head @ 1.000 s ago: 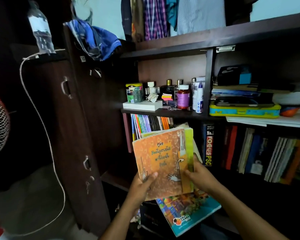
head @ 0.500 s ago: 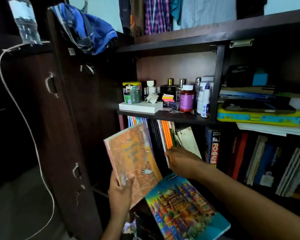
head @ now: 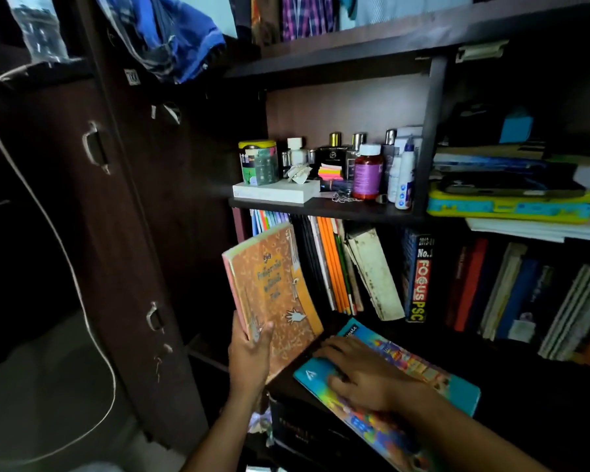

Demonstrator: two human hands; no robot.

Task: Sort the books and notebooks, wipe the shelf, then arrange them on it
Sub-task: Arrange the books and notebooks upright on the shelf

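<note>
left hand (head: 249,356) grips orange books (head: 273,294), tilted beside shelf row | right hand (head: 361,373) apparently flat on colourful notebook (head: 389,386) overhanging shelf (head: 321,207) edge | risk: notebook may slide off if pressed

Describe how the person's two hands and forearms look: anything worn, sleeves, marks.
The left hand and the right hand are both bare: no gloves, and no rings, watch or bracelet that I can see. Both forearms are uncovered as far as the picture's bottom edge, with no sleeve in view. No marks are visible in the dim light.

Dark wood-grain shelf (head: 321,209); matt orange paper book (head: 276,287); glossy colourful notebook (head: 423,373).
</note>
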